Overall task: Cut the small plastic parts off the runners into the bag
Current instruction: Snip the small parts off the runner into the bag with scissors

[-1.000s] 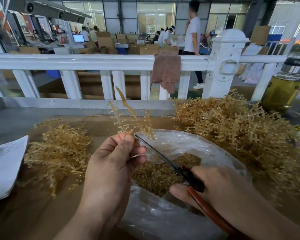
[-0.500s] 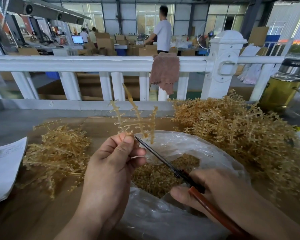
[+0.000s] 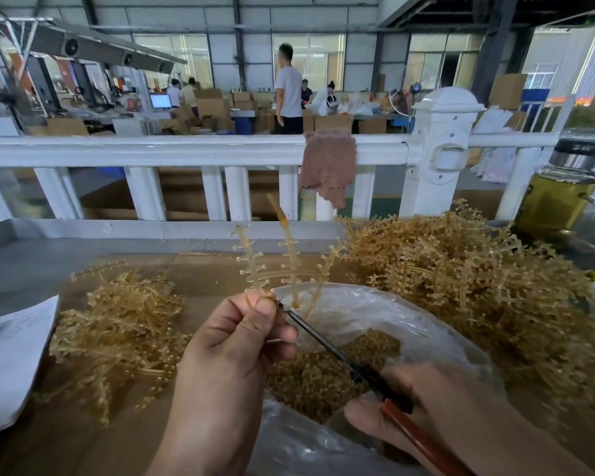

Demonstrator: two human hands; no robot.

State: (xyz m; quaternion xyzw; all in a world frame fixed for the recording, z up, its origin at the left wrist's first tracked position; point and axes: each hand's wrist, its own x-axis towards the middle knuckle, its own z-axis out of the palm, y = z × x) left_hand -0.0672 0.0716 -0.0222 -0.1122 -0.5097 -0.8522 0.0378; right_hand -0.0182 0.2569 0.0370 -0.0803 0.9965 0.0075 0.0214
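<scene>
My left hand point(image 3: 234, 348) pinches the base of a translucent amber runner point(image 3: 289, 259), held upright above a clear plastic bag point(image 3: 426, 334). Three branches with small parts on their sides stick up from my fingers. My right hand point(image 3: 437, 407) grips red-handled scissors point(image 3: 340, 359); the dark blades point up-left and their tip sits at the runner's base, right by my left thumb. Inside the bag lies a heap of small cut parts point(image 3: 323, 376).
A big pile of amber runners point(image 3: 478, 290) lies to the right of the bag, a smaller pile point(image 3: 117, 331) to the left. White paper point(image 3: 11, 359) lies at the left edge. A white railing point(image 3: 186, 152) with a brown cloth point(image 3: 327, 163) stands behind; a tea bottle point(image 3: 560, 194) stands far right.
The runner has turned in my left hand, so its branches now stand more upright and spread. The scissors stay at its base. A person in the background walked left.
</scene>
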